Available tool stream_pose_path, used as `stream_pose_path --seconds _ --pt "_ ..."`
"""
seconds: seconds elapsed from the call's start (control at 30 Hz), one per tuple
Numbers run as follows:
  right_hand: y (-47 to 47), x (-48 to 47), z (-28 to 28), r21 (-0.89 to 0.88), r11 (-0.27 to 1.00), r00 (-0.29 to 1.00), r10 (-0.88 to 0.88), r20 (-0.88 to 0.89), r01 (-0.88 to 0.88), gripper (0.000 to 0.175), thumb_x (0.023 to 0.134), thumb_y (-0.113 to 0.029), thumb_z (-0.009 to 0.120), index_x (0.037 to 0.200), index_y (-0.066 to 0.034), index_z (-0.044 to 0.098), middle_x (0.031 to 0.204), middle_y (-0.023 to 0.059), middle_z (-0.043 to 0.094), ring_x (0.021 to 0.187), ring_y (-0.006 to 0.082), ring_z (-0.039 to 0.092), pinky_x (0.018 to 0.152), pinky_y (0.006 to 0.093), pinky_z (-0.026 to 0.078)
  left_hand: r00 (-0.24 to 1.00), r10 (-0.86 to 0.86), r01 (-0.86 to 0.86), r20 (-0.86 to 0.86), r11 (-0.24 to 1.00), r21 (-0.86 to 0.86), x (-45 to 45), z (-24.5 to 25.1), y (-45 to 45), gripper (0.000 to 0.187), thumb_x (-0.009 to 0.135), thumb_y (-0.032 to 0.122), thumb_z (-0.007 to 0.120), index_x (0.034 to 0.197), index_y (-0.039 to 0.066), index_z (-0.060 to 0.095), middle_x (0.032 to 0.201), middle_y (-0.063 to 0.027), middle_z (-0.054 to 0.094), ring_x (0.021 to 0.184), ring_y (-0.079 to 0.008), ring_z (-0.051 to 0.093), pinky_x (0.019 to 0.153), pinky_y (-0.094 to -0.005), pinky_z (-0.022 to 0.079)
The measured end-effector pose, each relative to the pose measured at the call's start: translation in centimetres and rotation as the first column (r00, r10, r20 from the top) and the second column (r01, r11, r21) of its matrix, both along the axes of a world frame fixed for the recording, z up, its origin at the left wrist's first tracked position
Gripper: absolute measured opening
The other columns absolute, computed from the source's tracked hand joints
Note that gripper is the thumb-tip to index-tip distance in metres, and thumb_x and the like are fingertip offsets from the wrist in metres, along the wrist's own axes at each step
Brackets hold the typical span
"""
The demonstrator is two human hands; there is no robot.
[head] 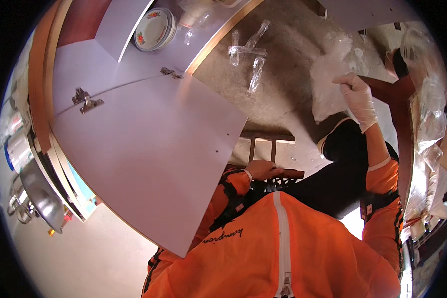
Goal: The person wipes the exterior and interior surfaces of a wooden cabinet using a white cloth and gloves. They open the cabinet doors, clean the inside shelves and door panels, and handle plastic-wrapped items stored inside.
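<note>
My right hand (355, 97), in a thin whitish glove, is raised at the right with its fingers pinching a crumpled translucent plastic bag (329, 83). The bag hangs over the floor beside my dark shoe. In front of my jacket, my left hand (262, 170) lies over a brown wooden bar (293, 174) of a low slatted piece of furniture, its fingers curled on the bar. A pale cuff shows at that wrist. The left forearm is partly hidden under an open lilac cabinet door (149, 149).
Flower-patterned bowls (152, 29) are stacked inside the cabinet. Clear plastic strips (247, 50) lie on the concrete floor. A metal bowl (44, 195) stands at far left. Clear plastic (432, 111) and a reddish wooden frame (400, 111) are at right. Part of another person's leg shows upper right.
</note>
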State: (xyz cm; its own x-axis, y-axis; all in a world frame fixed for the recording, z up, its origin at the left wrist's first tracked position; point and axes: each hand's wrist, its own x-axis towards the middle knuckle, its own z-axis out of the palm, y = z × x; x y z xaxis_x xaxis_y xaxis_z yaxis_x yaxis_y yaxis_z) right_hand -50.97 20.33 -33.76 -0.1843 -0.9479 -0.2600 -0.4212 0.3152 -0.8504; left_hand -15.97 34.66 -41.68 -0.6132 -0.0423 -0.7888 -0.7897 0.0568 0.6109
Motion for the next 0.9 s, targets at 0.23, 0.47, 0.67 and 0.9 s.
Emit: stream_pose_path --seconds 0.23,0.47,0.67,0.9 --pt "0.0 -0.8 1.4 -0.004 0.983 0.983 0.182 -0.015 -0.182 0.021 0.085 -0.002 0.058 0.099 -0.0038 0.074 0.085 0.0034 0.07 0.08 0.0103 0.06 0.074 0.0269 0.049 0.965 0.071 -0.081 -0.251 0.996 -0.029 -2.3 -3.0 -0.8 0.054 0.098 0.054 0.049 0.102 0.004 0.067 0.091 -0.017 0.068 0.085 -0.0307 0.066 0.077 -0.0415 0.05" --pt "4.8 6.3 3.1 -0.296 0.911 0.956 0.291 -0.027 -0.286 0.018 0.085 -0.006 0.063 0.099 -0.0057 0.075 0.085 0.004 0.067 0.077 0.0126 0.061 0.072 0.0287 0.05 0.215 0.891 -0.874 -0.4 0.358 0.329 -5.0 5.7 -8.0 0.072 0.097 0.061 0.047 0.139 0.002 0.043 0.105 -0.0086 0.058 0.08 -0.0133 0.061 0.072 -0.0292 0.054" --pt "10.0 13.1 3.7 -0.292 0.82 0.838 0.356 -0.413 -0.492 0.02 0.084 -0.016 0.067 0.103 -0.0176 0.073 0.096 0.0086 0.066 0.086 0.0314 0.066 0.073 0.0378 0.054 0.304 0.918 -0.927 -0.253 0.347 0.144 -5.2 9.9 -9.9 0.067 0.097 0.044 0.059 0.143 -0.001 0.04 0.107 -0.0103 0.059 0.083 -0.0155 0.062 0.07 -0.0328 0.058" --pt "10.1 13.5 2.1 -0.024 0.757 0.674 0.567 -0.474 -0.653 0.025 0.088 -0.027 0.065 0.111 -0.0192 0.072 0.095 0.0115 0.066 0.088 0.0316 0.066 0.072 0.0393 0.054 0.159 0.954 -0.959 -0.255 0.21 0.19 -2.3 3.7 -9.2 0.037 0.095 0.012 0.057 0.13 0.0 0.052 0.085 -0.0043 0.06 0.07 -0.0111 0.06 0.058 -0.0287 0.055"
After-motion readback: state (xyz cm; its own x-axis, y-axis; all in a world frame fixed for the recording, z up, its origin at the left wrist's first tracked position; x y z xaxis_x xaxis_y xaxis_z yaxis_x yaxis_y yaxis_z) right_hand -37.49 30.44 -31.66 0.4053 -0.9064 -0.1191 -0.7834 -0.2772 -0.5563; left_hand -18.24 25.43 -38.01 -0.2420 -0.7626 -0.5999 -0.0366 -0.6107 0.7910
